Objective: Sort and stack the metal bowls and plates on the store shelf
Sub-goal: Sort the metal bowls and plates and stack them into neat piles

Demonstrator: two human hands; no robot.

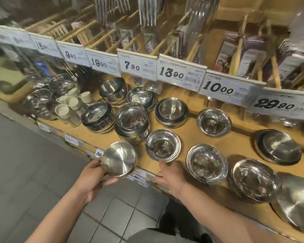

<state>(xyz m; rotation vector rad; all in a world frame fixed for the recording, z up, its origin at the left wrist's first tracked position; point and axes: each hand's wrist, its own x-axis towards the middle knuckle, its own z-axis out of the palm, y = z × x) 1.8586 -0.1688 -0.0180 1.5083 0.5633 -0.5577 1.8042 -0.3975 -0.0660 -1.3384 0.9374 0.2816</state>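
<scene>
Left hand [93, 174] grips an upturned steel bowl [118, 159]; right hand [170, 174], fingers spread and empty, sits just below a shelved shiny bowl [162, 145].

We saw bare wooden shelf [240, 137] right of centre, between the shallow bowls [213, 122], where a hand could pass. At centre left, stacked bowls [132, 122] and white cups [68, 104] crowded together, while price tags [181, 74] overhung the back.
</scene>
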